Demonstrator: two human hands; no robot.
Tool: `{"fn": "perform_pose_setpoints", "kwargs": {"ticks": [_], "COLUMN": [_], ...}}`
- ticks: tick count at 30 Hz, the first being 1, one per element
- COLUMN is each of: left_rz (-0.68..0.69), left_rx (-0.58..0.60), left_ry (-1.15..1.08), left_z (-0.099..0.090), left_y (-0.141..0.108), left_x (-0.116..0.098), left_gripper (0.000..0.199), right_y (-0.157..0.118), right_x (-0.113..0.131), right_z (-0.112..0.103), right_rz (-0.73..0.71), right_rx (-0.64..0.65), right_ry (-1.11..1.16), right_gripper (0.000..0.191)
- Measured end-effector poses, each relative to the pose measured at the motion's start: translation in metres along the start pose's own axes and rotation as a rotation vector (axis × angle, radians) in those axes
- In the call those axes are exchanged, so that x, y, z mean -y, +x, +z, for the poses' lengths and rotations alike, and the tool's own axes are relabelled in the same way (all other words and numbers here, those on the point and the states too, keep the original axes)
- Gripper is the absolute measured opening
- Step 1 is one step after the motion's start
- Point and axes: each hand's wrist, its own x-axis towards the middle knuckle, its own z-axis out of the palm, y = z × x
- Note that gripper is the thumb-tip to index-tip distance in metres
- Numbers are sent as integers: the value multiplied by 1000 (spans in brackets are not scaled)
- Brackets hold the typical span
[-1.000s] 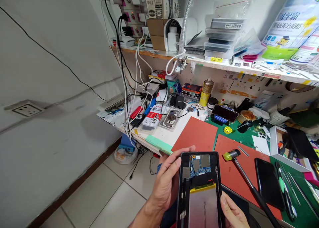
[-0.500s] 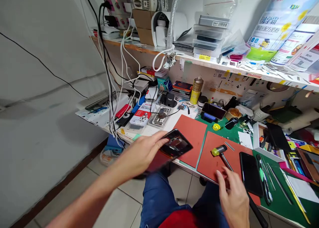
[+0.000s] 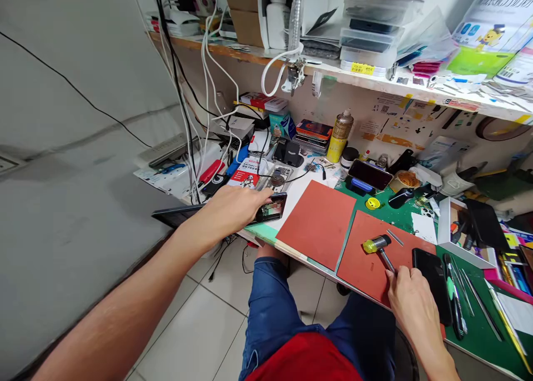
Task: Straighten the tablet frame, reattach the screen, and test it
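My left hand [image 3: 241, 206] reaches over the front left edge of the bench, its fingers closed on an opened phone [image 3: 275, 210] with its inner parts showing. A dark flat panel [image 3: 170, 216] sticks out on the other side of my forearm; where it meets the phone is hidden. My right hand [image 3: 412, 297] is closed around the handle of a small hammer [image 3: 377, 244]. The hammer's black and yellow head lies over the right red mat [image 3: 362, 272]. Right beside that hand is a black phone [image 3: 432, 284].
Tweezers and pry tools [image 3: 458, 297] lie on the green mat [image 3: 483, 297] at right. Another red mat [image 3: 318, 222] is in the middle. A phone on a stand [image 3: 370, 175], a spray can [image 3: 340, 136] and a parts tray [image 3: 462, 236] stand behind. Cables [image 3: 204, 92] hang at left.
My left hand has carried the opened phone left and farther back, tilting it. My right hand has moved onto the hammer's handle and closed on it. The view has shifted.
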Motion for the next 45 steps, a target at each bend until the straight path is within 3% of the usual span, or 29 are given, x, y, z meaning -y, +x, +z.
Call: {"fn": "perform_pose_setpoints", "kwargs": {"ticks": [4,7,9,13,16,19,23,27,30,35,40,45], "left_rz": [-8,-16,-15,18,57,88,89,89,77,45,34,41], "left_rx": [7,-6,-13,-25,-63,-104,-139,-149,-145,-136,-123,-157], "left_ry": [-18,-42,-59,-80,-42,-12,9,17,-6,-45,-17,5], "left_z": [10,14,15,17,21,24,25,26,28,31,32,36], "left_y": [-3,-4,-5,-6,-7,-9,-14,-19,-19,-17,-19,-23], "left_x": [5,6,8,11,11,7,-1,-3,-2,-2,-5,-6], "left_gripper": [35,35,34,31,29,27,29,30,28,29,33,42], "right_y": [8,12,18,43,68,86,98,103,105,108,112,108], "right_x": [-12,-12,-4,33,68,100,131,147,151,153,153,158], "right_z": [-1,-19,-41,-100,-137,-156,-156,-144,-137,-135,-137,-131], "right_rz": [-8,-18,-118,-451,-581,-610,-585,-567,-539,-604,-620,-590], "right_rx": [123,164,32,-349,-426,-469,-566,-620,-635,-511,-509,-614], "right_ry": [126,294,433,577,540,519,420,388,421,476,501,555], "right_gripper": [30,28,27,20,21,24,28,26,25,25,23,23]}}
